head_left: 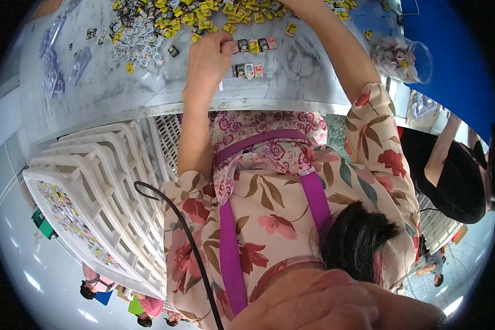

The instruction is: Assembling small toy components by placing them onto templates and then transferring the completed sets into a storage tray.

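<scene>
The person's left hand is resting over the worktop, its fingers bent and drawn near to the thumb, with the fingertips at the left end of the farther row of small pieces. Whether a piece is pinched there, I cannot tell, because the hand itself covers this place. The right forearm stretches forward, but the right hand is out of my view, so how open it is and what it holds I cannot say. In the farther row I see black, yellow and pinkish pieces side by side; the nearer row, shorter, lies just below it, toward the person. Beyond the hands a heap of yellow and black pieces is spread, and to its left are many whitish pieces. Clear plastic parts lie at the far left of the worktop. On the right, a transparent tub lies tipped on its side with small mixed things inside. Beside the person, at left, stand white plastic trays, close together.
</scene>
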Demonstrator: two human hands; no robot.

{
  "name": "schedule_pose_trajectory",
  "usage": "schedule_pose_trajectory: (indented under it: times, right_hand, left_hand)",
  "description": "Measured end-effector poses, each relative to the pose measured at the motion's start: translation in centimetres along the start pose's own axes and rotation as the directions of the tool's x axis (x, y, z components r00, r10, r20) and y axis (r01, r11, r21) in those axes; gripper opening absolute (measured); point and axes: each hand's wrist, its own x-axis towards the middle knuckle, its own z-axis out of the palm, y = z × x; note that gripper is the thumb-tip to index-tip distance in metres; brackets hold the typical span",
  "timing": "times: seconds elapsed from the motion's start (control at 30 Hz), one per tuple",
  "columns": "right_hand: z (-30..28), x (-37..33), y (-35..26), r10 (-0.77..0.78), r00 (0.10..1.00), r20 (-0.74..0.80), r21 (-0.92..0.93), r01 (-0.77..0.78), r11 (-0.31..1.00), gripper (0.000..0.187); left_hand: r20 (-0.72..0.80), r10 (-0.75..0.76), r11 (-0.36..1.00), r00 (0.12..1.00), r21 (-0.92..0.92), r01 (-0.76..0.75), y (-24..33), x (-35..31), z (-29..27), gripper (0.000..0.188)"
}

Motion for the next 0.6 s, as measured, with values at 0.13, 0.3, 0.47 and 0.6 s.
schedule_pose_trajectory:
  times: [0.13, 0.3, 0.47, 0.6]
  right_hand:
    - [-2.8, -2.5, 1.1, -0.111, 0.965, -0.236, 0.308, 0.183, 0.933, 0.017]
    - [-4.5, -9.0, 1.4, 0.075, 0.991, 0.109, 0.634, -0.127, 0.763, 0.013]
    - [-3.0, -15.5, 0.6, 0.047, 0.993, -0.108, 0.695, 0.041, 0.718, 0.018]
    - [-1.8, -17.4, 0.4, -0.033, 0.963, -0.269, 0.513, 0.172, 0.841, 0.016]
  left_hand:
    - [-0.007, 0.058, 0.998, 0.998, -0.02, -0.058, -1.5, -0.2, -0.4, 0.022]
    - [0.043, 0.121, 0.992, 0.992, -0.025, -0.12, -1.2, -0.4, -0.7, 0.027]
    - [0.079, 0.181, 0.983, 0.98, 0.009, -0.182, -1.0, -0.1, -0.3, 0.03]
    - [0.087, 0.196, 0.98, 0.977, 0.015, -0.198, -1.1, 0.0, -0.3, 0.03]
